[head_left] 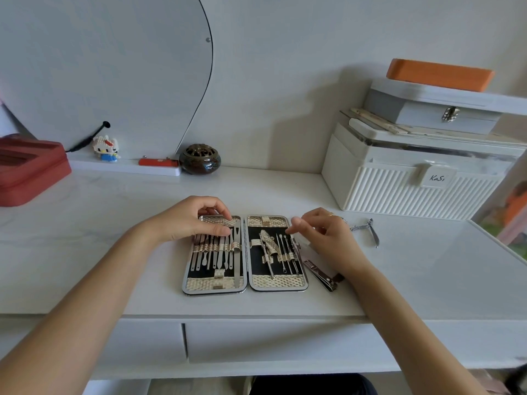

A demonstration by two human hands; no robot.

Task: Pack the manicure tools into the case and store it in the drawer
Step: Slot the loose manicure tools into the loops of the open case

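The manicure case (245,253) lies open flat on the white desk (413,269), near its front edge, above the closed drawer (273,342). Its left half carries a full row of slim steel tools (215,252) under the elastic band; its right half holds scissors and several thin picks.

The left hand (189,219) rests on the upper part of the left half, fingers curled down onto the tool tips; whether they pinch one tool or merely press cannot be told. The right hand (325,232) hovers at the right rim of the case, fingers loosely bent and narrow; no tool is visibly held, though the palm hides part of that side.

Outstanding items: a nail clipper (322,276) lies on the desk just beside the lower right corner of the case, partly under the right wrist, and a cuticle nipper (368,230) lies further right, apart from the case.

Assessment: packing is incomplete. Risks noted:
- The right wrist may sweep the clipper toward the desk edge.
- A tool seated loosely under the band may slide out when the halves are folded.
- Closing over a proud tool would prevent the frame from latching.
- The nipper, off to the side, could be overlooked.
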